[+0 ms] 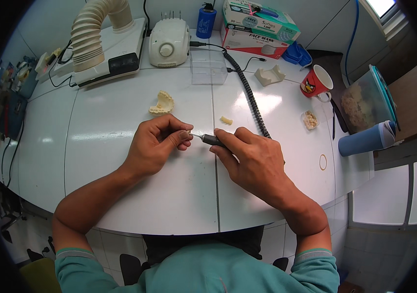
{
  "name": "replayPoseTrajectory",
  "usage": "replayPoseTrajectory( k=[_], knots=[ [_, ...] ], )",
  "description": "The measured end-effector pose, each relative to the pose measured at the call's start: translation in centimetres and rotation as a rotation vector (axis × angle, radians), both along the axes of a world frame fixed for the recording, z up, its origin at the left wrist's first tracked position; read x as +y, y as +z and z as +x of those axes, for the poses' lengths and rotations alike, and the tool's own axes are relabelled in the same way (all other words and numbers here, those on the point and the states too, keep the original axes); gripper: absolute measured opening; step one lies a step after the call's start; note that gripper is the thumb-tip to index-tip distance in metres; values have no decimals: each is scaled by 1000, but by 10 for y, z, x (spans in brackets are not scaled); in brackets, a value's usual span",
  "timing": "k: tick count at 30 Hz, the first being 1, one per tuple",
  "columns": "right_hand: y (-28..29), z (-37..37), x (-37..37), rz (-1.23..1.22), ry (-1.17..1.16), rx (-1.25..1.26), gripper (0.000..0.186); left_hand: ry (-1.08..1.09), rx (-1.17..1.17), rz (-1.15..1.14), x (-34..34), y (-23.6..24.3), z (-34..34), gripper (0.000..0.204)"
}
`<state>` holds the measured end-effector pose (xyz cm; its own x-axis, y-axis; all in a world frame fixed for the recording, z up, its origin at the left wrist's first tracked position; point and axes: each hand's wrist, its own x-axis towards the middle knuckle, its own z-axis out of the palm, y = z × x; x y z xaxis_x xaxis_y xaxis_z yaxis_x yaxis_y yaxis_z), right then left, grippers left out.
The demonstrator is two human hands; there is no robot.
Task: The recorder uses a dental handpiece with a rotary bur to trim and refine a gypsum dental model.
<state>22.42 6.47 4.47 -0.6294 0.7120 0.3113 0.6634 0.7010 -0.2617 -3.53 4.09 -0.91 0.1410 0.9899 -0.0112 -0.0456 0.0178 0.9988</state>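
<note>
My right hand [254,158] grips a black rotary handpiece [212,140] like a pen, with its thin metal bur pointing left. The bur's tip meets the fingertips of my left hand [157,144]. There, the left thumb and fingers are closed on a tiny pale yellow piece [190,132], mostly hidden by the fingers, so its shape cannot be made out. Just beyond the left hand lies a cream dental cast [163,103] with a curved row of teeth. A small yellowish curved strip [226,120] like a row of teeth rests beyond the right hand.
At the back stand a white control unit [169,43], a dust collector with a ribbed hose [88,49], a clear tray [208,68] and mask boxes [257,31]. A coiled cord [247,88] runs to my right hand. Rightward are a red mug [315,82], a small tub [310,120] and a blue bottle [367,139].
</note>
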Motion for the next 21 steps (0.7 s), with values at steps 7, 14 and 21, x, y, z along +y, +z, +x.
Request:
replayPoseTrajectory(
  k=[7,14,21],
  knots=[
    [-1,3,3,0,-32,73,27,18,-78,-6,2,1,3,13],
    [-2,0,2,11,-24,30,27,23,-94,7,2,0,3,12],
    [-1,0,0,0,2,33,26,15,-72,11,1,-4,1,7]
  ],
)
